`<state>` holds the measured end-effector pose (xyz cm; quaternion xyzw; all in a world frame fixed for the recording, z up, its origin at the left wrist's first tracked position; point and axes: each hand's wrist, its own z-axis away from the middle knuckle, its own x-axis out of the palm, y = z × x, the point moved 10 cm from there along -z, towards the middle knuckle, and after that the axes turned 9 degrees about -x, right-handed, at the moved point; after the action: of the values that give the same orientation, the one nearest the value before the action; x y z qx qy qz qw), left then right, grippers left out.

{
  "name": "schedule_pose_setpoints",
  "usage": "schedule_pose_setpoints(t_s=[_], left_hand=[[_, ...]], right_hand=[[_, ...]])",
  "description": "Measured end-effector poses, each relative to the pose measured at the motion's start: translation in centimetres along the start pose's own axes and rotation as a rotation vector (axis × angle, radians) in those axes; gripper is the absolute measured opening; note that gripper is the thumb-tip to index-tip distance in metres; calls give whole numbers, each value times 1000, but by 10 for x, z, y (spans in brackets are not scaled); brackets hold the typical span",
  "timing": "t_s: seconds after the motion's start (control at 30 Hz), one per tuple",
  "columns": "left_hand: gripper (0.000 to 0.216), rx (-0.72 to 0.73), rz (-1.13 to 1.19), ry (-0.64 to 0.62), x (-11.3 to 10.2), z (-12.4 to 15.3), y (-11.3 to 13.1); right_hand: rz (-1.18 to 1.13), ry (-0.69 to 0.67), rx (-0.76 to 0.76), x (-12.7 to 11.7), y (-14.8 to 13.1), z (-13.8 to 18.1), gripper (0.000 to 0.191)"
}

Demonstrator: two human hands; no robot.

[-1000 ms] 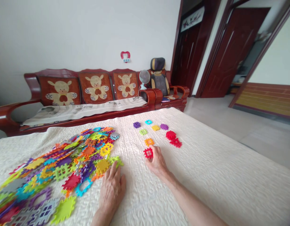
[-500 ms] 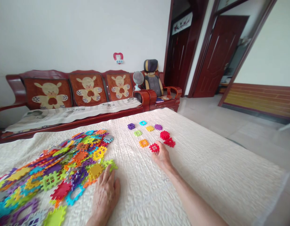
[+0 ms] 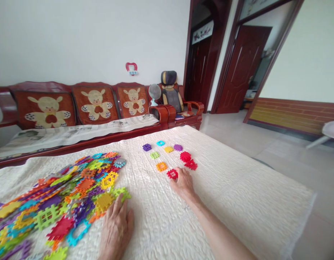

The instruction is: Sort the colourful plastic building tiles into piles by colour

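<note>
My right hand [image 3: 184, 183] rests on the cream quilt [image 3: 237, 195] with its fingertips touching a red square grid tile [image 3: 172, 174]. That tile lies beside an orange tile [image 3: 161, 166] and two more red tiles [image 3: 188, 160]. Purple, blue, yellow and green small tiles [image 3: 161, 148] lie just beyond. My left hand [image 3: 115, 227] lies flat, fingers stretched, at the edge of a big heap of coloured interlocking tiles [image 3: 61, 195]. It holds nothing.
A dark red wooden sofa [image 3: 82, 108] with bear cushions and newspapers runs behind the quilted surface. A small fan [image 3: 155, 93] and a massage cushion [image 3: 170, 90] sit at its right end. Doors and tiled floor lie to the right.
My right hand has carried the red grid tile forward from near me to a spot next to the orange tile and the red ones. The view has shifted right. My left hand stays flat.
</note>
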<state>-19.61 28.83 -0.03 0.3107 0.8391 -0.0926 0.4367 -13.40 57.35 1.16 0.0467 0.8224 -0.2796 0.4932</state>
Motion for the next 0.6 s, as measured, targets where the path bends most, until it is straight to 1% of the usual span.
schedule_pose_setpoints(t_s=[0.1,0.2,0.3,0.4,0.6], left_hand=[[35,14,-10,0,0,1,1],[35,13,-8,1,-1,1,0],[34,7,0,4,-2,0,0],[34,0,-4,9,-2,0,1],[33,-17,33,-6,0,1,-2]], right_hand=[[-43,75,39,-14,16,-7,51],[-34,190,143,-38,50,-17,55],[-13,186,270,-50,87,-23,55],[-32,170,276,-51,104,-26,57],[-72,179,261,-40,111,-30,61]])
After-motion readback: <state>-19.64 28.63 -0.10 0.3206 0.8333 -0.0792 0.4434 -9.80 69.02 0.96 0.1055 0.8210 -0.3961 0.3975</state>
